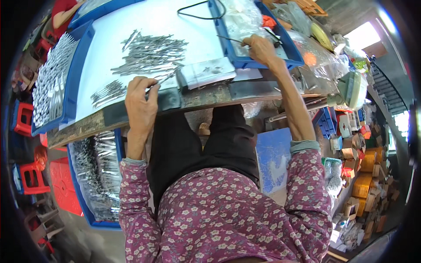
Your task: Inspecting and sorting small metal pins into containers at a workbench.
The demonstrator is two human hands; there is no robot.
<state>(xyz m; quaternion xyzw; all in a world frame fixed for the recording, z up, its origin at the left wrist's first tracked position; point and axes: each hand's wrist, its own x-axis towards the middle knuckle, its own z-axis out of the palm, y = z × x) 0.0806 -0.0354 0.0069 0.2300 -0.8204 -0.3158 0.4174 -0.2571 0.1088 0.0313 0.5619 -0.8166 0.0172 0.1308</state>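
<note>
My left hand [141, 98] is closed at the table's near edge, pinching a thin grey metal piece [166, 78] that points toward a small pale block [208, 72]. My right hand [262, 49] is over the blue tray at the right, its fingers closed on a thin dark rod [230, 39] that sticks out to the left. Beyond my left hand lies a large pile of slim metal pieces [151, 52] on the white table surface [105, 39]. A smaller pile of such pieces [108, 93] is to its left, by the near edge.
A blue tray [72, 94] full of upright shiny metal pieces stands at the left. The right-hand blue tray [296, 61] holds clear plastic bags. A black cord loop [195, 6] lies at the back. Below the table is another filled blue crate [105, 225], beside red stools [33, 179].
</note>
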